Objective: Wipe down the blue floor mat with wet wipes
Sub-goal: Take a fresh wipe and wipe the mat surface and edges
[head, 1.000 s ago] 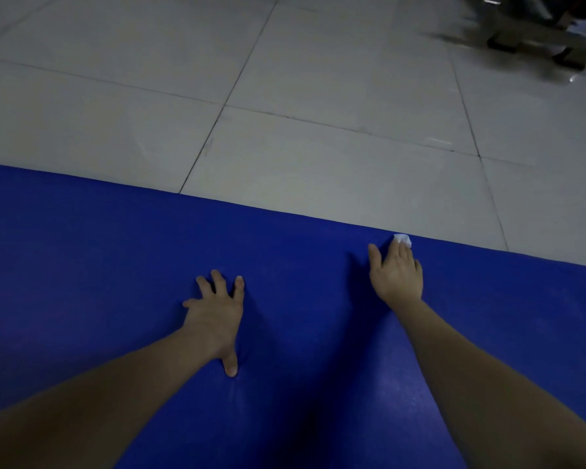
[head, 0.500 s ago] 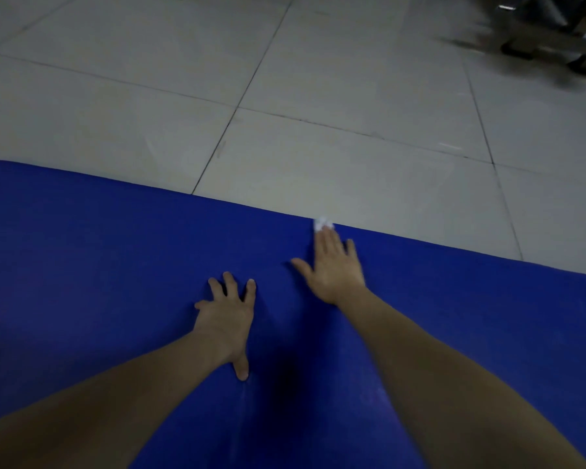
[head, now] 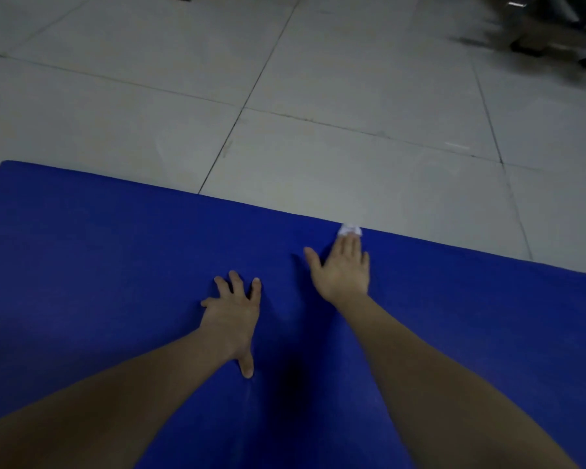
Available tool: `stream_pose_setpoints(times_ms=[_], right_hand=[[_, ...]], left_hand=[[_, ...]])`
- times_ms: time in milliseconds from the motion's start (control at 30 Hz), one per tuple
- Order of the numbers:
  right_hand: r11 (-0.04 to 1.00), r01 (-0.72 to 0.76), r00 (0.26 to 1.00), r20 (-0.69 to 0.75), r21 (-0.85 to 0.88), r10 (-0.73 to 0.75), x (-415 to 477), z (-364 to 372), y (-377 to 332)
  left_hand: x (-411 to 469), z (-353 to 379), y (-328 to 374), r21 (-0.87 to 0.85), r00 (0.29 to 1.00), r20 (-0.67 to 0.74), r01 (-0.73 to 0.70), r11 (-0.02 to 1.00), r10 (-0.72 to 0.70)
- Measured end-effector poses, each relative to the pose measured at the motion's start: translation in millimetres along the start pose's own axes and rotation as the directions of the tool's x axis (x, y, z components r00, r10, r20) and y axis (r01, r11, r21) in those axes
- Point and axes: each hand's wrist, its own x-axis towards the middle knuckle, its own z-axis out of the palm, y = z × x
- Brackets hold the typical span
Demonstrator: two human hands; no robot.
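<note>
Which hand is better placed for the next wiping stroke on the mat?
Right. The right hand presses the wet wipe under its straight fingertips at the far edge of the blue mat; the left hand lies flat on the mat, no wipe, probably bracing.

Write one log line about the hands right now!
step: wipe | right hand: flat, presses small white wet wipe at far edge of blue floor mat | left hand: flat on mat, fingers spread

The pale tiled floor (head: 352, 164) carries the blue mat (head: 115, 265), spread flat.
</note>
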Motion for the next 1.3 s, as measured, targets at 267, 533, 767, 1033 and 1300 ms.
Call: stream_pose_setpoints(times_ms=[267, 533, 767, 1033, 1300], right_hand=[[0.828, 0.329, 0.933, -0.018, 0.454, -0.361, 10, -34, -16], [0.979, -0.108, 0.818, 0.545, -0.17, 0.185, -60, -43, 83], [0.978, -0.062, 0.789, 0.591, -0.198, 0.169, -43, -43, 75], [0.985, -0.045, 0.821, 0.555, -0.169, 0.133, -45, -44, 76], [0.984, -0.065, 0.83, 0.538, -0.167, 0.146, -47, -39, 78]], left_hand=[[-2, -6, 1, 0.021, 1.0, 0.02, -0.006, 1.0, 0.006], [-3, -14, -3, 0.016, 0.995, 0.097, 0.002, 1.0, -0.004], [41, -95, 6, -0.356, 0.944, -0.326, -0.18, 0.917, 0.059], [120, -91, 38, -0.549, 0.9, -0.435, -0.289, 0.784, 0.027], [157, -99, 11, -0.211, 0.785, -0.595, -0.363, 0.908, 0.176]])
